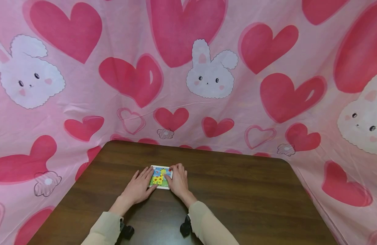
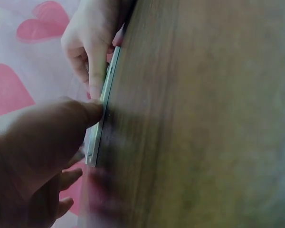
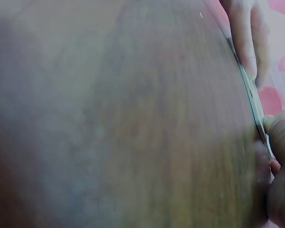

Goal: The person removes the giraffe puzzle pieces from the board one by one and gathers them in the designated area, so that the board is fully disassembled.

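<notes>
A small flat picture board [image 1: 159, 181] with a white border lies on the table. It shows a yellow giraffe on a blue and green ground and looks like a child's puzzle. My left hand [image 1: 138, 188] rests at its left side, fingers extended, the thumb touching the near edge. Over the right side lies my right hand [image 1: 179, 182], its thumb on the picture and its other fingers along the right border. A small red spot shows by the right fingertips. Edge-on, the board [image 2: 98, 130] appears as a thin pale strip in the left wrist view, with the left thumb on it.
The brown wooden table [image 1: 237, 197] has rounded far corners. Behind and beside it hangs a pink cloth [image 1: 176, 85] printed with hearts and white rabbits. Black wrist devices [image 1: 186, 227] sit at both cuffs, close above the tabletop.
</notes>
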`<state>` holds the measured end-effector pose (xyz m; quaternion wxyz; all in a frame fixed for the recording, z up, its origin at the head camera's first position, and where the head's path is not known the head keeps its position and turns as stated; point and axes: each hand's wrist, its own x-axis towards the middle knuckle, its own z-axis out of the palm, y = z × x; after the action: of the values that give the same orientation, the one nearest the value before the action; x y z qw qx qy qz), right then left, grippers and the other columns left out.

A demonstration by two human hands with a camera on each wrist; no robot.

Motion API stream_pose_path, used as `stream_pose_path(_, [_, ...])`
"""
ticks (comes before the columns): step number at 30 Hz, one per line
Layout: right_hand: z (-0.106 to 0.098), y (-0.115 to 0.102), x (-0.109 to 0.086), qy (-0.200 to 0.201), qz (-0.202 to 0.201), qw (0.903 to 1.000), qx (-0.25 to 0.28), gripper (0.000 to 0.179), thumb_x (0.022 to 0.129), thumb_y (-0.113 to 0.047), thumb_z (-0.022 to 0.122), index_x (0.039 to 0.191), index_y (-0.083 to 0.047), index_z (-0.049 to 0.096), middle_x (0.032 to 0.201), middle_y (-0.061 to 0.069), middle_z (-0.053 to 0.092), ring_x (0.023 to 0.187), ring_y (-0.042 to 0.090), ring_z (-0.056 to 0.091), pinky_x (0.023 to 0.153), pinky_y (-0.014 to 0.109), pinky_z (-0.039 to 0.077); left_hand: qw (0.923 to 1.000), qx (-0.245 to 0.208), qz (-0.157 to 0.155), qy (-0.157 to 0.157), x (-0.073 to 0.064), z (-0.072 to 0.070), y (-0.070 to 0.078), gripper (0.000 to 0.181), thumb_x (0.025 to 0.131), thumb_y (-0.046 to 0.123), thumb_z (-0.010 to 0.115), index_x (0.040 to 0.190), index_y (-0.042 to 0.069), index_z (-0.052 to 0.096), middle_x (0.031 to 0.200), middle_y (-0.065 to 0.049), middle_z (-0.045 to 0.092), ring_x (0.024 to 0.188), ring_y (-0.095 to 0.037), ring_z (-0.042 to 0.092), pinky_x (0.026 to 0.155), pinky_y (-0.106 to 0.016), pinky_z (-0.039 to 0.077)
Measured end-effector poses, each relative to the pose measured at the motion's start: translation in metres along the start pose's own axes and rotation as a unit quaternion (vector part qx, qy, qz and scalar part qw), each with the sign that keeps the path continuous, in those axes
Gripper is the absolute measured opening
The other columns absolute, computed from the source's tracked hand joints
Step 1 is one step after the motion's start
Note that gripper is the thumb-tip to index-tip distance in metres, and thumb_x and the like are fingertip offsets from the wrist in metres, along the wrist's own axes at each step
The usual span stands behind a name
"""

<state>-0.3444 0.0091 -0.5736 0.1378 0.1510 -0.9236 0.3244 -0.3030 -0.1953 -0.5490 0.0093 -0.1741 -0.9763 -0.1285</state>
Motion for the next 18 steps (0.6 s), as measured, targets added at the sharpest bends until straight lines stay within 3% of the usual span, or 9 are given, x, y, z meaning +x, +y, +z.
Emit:
stream_pose_path(8, [0.0031, 0.0028, 0.0017, 0.005, -0.002, 0.9999, 0.016, 0.03, 0.1, -0.026, 0.081, 0.115, -0.005, 0.066, 0.115, 0.011, 0.056, 0.102, 0.029, 0.055, 0.082, 0.036, 0.036, 0.9993, -0.026, 0.015, -0.023, 0.0042, -0.0005, -0.0012, 0.07, 0.109, 0.046, 0.064, 0.165, 0.007, 0.049, 0.176, -0.019, 0.042, 0.165, -0.043, 0.038, 0.133, -0.074, 0.024])
stream_pose_path(18, [0.0017, 0.0034, 0.0001, 0.019, -0.043, 0.9988, -0.014, 0.031, 0.101, -0.026, 0.08, 0.121, -0.004, 0.071, 0.12, 0.014, 0.058, 0.109, 0.031, 0.056, 0.083, 0.039, 0.039, 0.9992, -0.032, 0.014, -0.019, 0.0058, -0.0017, 0.0006, 0.068, 0.108, 0.046, 0.065, 0.164, 0.011, 0.051, 0.174, -0.02, 0.045, 0.164, -0.044, 0.04, 0.132, -0.075, 0.025])
